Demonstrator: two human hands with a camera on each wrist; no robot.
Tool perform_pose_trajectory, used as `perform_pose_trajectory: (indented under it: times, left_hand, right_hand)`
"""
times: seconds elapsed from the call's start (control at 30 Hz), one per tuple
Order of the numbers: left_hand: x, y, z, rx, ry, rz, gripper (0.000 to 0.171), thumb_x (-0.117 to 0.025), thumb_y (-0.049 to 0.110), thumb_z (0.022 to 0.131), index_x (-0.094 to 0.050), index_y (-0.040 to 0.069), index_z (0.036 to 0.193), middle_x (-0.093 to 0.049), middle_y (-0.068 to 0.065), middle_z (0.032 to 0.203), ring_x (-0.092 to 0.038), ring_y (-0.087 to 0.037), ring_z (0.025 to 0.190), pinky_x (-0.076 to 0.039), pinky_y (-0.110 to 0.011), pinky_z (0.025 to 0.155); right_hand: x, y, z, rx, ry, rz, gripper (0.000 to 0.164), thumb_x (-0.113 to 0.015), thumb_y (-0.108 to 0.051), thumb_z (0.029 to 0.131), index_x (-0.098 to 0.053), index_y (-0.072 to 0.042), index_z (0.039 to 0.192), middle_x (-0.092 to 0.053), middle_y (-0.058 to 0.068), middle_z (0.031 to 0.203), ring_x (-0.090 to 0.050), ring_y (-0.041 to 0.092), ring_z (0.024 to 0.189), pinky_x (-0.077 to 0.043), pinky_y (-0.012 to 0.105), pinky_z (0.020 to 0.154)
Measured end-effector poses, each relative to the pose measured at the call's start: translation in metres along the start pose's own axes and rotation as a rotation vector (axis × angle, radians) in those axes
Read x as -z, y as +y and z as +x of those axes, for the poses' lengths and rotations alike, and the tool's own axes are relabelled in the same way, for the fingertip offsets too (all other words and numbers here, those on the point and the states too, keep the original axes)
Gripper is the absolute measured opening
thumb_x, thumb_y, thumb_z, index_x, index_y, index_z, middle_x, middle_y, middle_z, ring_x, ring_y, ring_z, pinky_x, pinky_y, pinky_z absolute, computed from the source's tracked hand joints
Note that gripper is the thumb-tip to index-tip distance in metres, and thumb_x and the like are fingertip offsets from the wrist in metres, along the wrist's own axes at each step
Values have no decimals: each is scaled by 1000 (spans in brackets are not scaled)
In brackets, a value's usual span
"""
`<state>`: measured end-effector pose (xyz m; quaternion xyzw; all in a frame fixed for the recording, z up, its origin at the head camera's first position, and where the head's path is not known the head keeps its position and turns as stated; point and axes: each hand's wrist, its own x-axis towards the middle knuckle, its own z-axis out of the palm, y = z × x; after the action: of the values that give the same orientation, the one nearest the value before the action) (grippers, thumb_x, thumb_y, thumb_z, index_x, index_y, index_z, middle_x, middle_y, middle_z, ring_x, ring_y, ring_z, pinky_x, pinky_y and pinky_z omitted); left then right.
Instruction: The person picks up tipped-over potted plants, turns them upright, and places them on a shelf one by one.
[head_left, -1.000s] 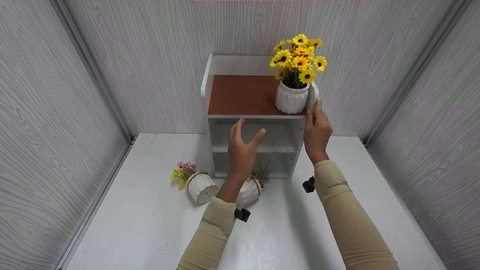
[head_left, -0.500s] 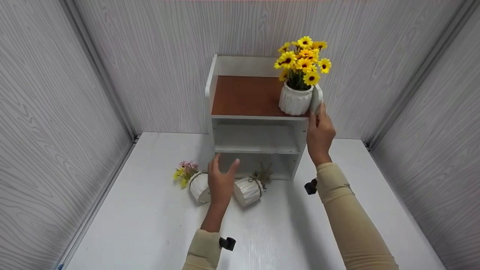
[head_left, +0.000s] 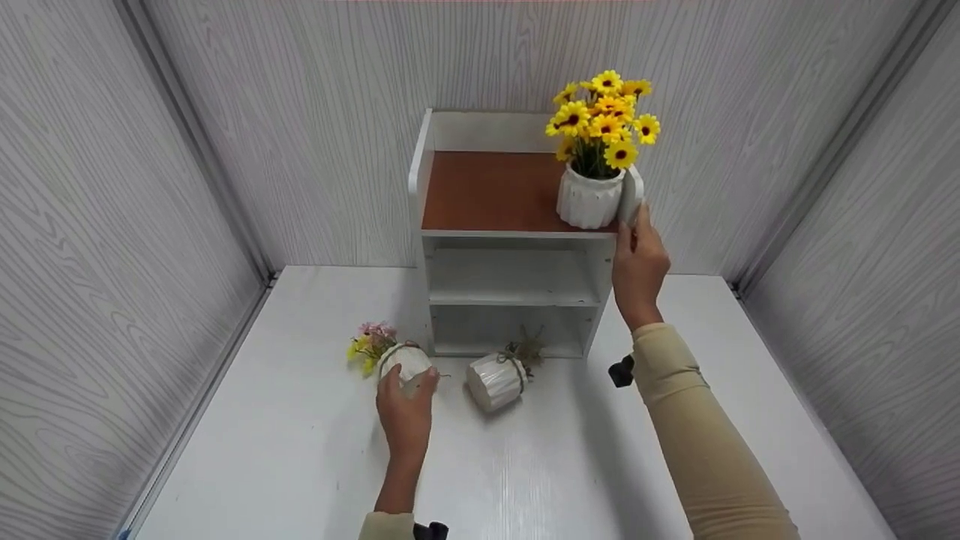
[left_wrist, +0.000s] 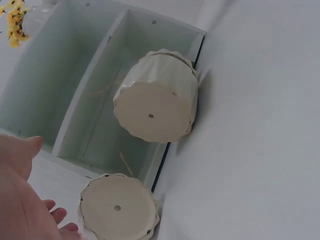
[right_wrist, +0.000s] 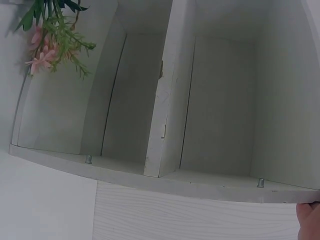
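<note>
My left hand is at the base of a white fluted flowerpot lying on its side, thumb and fingers spread either side of it. Pink and yellow flowers stick out of its far end. In the left wrist view the fingers are beside the pot's round bottom, with the thumb well apart. With my right hand I grip the right side panel of a small white shelf unit. Beside that panel, a white pot of yellow flowers stands upright on the brown top.
A second white pot, tied with twine, lies on its side in front of the bottom compartment, its dried sprigs towards the shelf. The unit stands on a white table against the back wall, with grey wood-patterned walls on both sides.
My left hand has come down from in front of the middle shelf and across to the left fallen pot. The right hand keeps its grip on the side panel.
</note>
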<state>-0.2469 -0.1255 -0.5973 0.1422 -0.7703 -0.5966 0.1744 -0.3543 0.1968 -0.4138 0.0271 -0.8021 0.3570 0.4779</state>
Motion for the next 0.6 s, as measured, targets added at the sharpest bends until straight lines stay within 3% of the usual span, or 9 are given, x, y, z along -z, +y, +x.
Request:
perform_pose_trajectory:
  times: [0.3,0.6]
  left_hand:
    - [-4,-9,2,-9,20,47,71,-63,49,97,-45,-1,144,-47,-21,146,-40,-37,139,-34,-54,114]
    - [-9,-15,10,-35,5,132,74,-62,45,98,-40,-3,149,-35,-21,156,-29,-37,146,-29,-55,118]
  right_hand:
    - [1,0,0,6,17,-3,47,-56,-18,105,-49,-4,149,-67,20,121,-65,29,113,-52,44,96]
    - [-1,-3,0,-2,7,-10,46,-55,-18,105,-49,-2,148,-67,21,121,-65,30,111,-52,45,94]
